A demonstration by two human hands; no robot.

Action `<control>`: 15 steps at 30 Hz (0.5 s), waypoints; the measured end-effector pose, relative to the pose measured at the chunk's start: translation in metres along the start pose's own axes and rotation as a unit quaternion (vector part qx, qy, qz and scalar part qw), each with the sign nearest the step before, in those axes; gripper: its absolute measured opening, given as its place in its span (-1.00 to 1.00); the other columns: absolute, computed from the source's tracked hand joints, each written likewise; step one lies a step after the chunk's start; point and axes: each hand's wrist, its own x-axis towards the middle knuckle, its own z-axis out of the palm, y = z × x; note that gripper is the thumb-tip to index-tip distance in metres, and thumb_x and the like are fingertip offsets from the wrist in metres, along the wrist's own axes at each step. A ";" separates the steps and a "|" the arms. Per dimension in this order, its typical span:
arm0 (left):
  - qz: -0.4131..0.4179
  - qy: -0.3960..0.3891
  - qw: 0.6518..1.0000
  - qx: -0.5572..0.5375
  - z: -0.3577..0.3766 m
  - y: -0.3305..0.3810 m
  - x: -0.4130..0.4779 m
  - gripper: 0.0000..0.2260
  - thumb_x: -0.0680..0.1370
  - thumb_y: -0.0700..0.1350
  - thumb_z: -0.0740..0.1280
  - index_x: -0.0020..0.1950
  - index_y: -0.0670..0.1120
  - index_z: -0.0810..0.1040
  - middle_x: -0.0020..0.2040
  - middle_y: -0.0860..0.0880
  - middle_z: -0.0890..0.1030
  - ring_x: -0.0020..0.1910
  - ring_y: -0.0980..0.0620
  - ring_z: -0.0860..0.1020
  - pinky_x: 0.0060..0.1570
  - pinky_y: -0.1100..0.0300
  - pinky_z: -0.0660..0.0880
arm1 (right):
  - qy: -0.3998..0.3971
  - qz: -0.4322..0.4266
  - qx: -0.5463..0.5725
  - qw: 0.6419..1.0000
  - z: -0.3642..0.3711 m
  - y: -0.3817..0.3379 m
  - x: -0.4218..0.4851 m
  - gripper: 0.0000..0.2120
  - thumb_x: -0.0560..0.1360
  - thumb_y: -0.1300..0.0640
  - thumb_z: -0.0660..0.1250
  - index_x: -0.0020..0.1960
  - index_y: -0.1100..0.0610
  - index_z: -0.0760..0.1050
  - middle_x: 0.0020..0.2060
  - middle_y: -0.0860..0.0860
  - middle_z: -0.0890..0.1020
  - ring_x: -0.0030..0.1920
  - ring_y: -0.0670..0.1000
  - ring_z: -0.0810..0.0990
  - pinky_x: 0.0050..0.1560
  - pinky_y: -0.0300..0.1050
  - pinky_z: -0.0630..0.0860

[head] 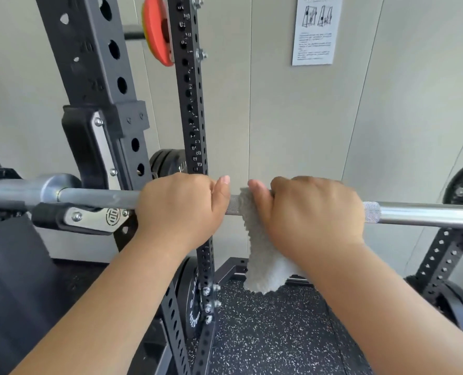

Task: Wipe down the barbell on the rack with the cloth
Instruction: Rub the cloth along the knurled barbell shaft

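Bar: the barbell [428, 214] lies level across the rack [191, 104], its left end sitting in the hook [89, 218], chest-high in front of the person.
Left: the left hand [181, 209] is curled over the bare steel, knuckles up, just right of the near upright, thumb lifted.
Right: the right hand [315, 212] is clamped round the cloth [263, 255], pressing it onto the knurled stretch of the bar; the two thumbs are close, not touching.
Cloth: pale and fluffy, the top wrapped on the bar under the palm, the rest hanging loose below it.
Floor: the floor [265, 336] is black speckled rubber.
Behind: a red plate [157, 31] up high, black plates [165, 161] lower, and a printed sheet [317, 28] on the grey wall [279, 117].
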 end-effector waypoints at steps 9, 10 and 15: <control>0.002 0.046 0.999 -0.011 0.006 -0.001 -0.003 -0.51 0.60 0.12 -0.04 -0.44 -0.03 0.38 -0.56 0.03 0.35 -0.56 -0.08 0.32 -0.47 0.24 0.11 | 0.021 -0.054 -0.006 0.998 -0.002 0.030 -0.014 -0.46 0.67 -0.29 -0.05 -0.30 0.02 0.32 -0.49 -0.09 0.36 -0.49 0.08 0.36 -0.38 -0.15 0.20; 0.002 0.052 0.999 -0.010 0.007 -0.002 -0.003 -0.51 0.60 0.12 -0.04 -0.44 -0.04 0.40 -0.56 0.04 0.35 -0.57 -0.07 0.31 -0.47 0.25 0.11 | 0.035 -0.031 -0.012 0.999 -0.001 0.028 -0.014 -0.47 0.67 -0.27 -0.03 -0.33 0.03 0.29 -0.51 -0.09 0.33 -0.50 0.07 0.32 -0.38 -0.15 0.15; 0.016 0.086 0.996 -0.033 0.005 -0.001 -0.005 -0.56 0.64 0.08 -0.02 -0.44 0.02 0.18 -0.55 0.07 0.25 -0.58 -0.08 0.25 -0.46 0.25 0.13 | 0.114 -0.046 0.020 0.992 0.020 -0.007 -0.016 -0.56 0.69 -0.14 0.10 -0.30 0.03 0.35 -0.45 -0.01 0.43 -0.44 0.14 0.42 -0.29 -0.06 0.17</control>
